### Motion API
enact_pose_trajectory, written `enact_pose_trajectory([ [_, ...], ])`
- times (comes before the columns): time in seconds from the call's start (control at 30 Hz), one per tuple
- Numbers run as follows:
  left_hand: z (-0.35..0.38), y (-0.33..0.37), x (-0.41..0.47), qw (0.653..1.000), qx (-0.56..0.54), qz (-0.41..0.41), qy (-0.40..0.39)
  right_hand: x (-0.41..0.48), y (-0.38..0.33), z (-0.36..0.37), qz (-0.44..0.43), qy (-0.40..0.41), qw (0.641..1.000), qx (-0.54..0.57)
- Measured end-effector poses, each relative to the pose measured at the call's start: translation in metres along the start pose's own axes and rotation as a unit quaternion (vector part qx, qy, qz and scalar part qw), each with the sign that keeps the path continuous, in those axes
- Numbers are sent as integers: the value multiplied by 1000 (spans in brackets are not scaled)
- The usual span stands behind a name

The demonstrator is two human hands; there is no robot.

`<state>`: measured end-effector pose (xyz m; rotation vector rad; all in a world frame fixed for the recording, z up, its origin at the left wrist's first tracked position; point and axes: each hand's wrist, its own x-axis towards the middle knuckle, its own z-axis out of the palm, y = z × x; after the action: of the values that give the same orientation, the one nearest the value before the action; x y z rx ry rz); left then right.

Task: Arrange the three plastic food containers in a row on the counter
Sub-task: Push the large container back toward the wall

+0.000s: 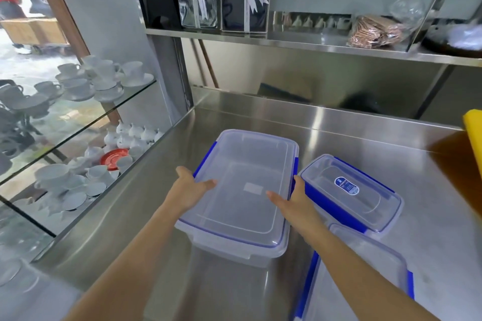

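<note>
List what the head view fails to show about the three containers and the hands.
- Nearest container: cut off by the bottom edge.
- Small container: label print too small to read.
- Large container: right-side clips hidden behind the right hand.
- Left hand: fingers past the lid edge hidden.

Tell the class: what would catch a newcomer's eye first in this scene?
First, the large clear container at the centre of the steel counter, gripped by the left hand and right hand. Then the smaller labelled container to its right, and the white cups on glass shelves at left.
</note>
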<state>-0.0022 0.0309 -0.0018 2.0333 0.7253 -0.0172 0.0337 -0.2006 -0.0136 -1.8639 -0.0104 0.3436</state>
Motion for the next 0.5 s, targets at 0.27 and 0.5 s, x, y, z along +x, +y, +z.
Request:
enact_pose_trajectory([
  [0.27, -26, 1, 33, 994, 38, 9, -102, 30, -10, 2, 5, -182, 983, 32],
  [0.5, -22, 8, 77, 970, 206, 79, -107, 76, -26, 26, -31, -149, 980, -131],
])
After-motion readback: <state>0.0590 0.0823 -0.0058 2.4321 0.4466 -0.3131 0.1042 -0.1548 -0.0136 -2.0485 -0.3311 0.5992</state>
